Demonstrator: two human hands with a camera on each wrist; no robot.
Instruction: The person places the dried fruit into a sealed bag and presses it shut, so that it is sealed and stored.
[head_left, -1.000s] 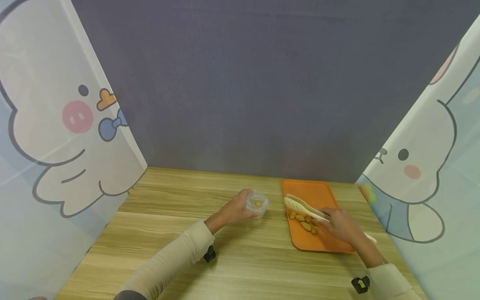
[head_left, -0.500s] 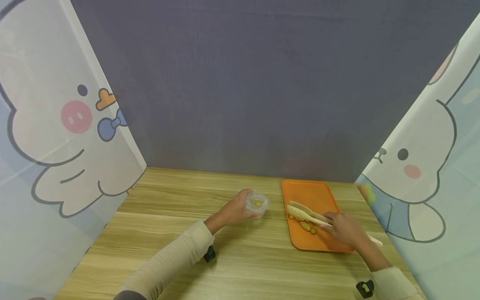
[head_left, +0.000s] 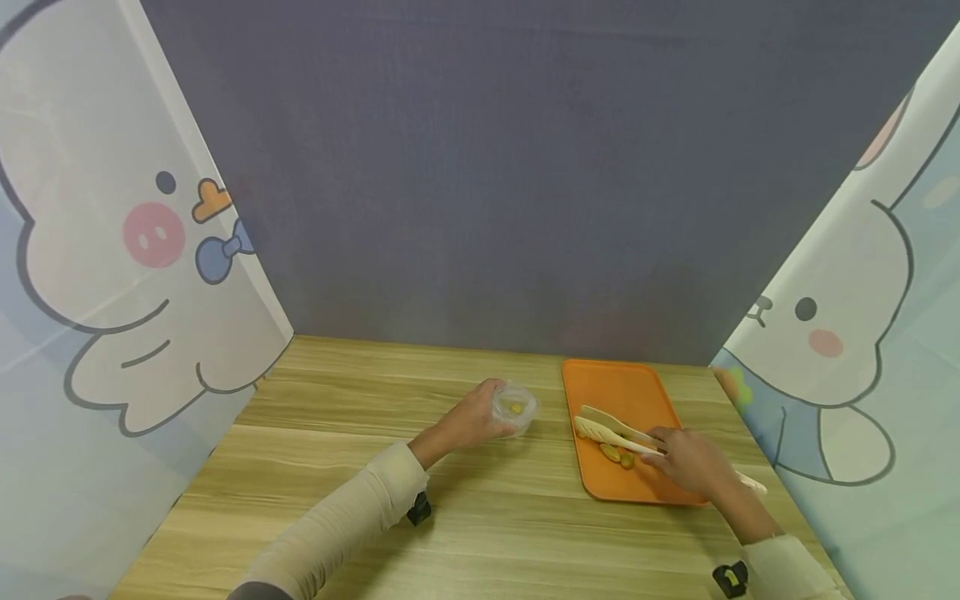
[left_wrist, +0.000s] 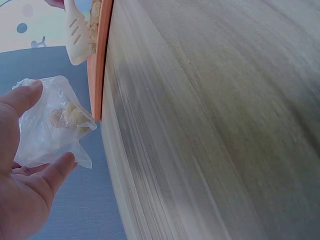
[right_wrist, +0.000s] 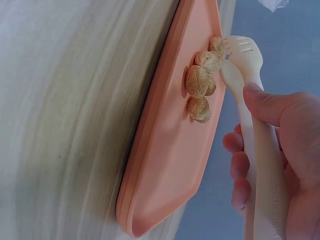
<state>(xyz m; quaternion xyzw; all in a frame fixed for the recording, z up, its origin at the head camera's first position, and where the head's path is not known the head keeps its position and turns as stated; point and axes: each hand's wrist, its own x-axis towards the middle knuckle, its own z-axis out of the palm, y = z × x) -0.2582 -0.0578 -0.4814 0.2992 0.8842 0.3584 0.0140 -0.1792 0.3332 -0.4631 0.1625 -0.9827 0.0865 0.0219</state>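
My left hand [head_left: 478,415] grips a clear plastic bag [left_wrist: 37,125], thumb on one side and fingers on the other. A few wrinkled tan pieces [left_wrist: 70,116] show through the bag; their kind is hard to tell. My right hand [head_left: 686,457] holds cream-coloured tongs [right_wrist: 257,135], thumb on one arm and fingers curled round the other. The slotted tip of the tongs hangs over several wrinkled tan pieces [right_wrist: 196,81] on the orange tray [head_left: 622,387]. In the head view the tongs hide some of them. Whether the tips touch a piece, I cannot tell.
The tray lies on a wood-grain table [head_left: 330,392], right of the bag. A dark grey partition [head_left: 480,183] stands behind, and cartoon-printed panels [head_left: 847,350] flank both sides.
The right hand has shifted slightly right and towards me, bringing the tongs' tips down from beyond the pieces to over them. The left hand and bag have stayed put.
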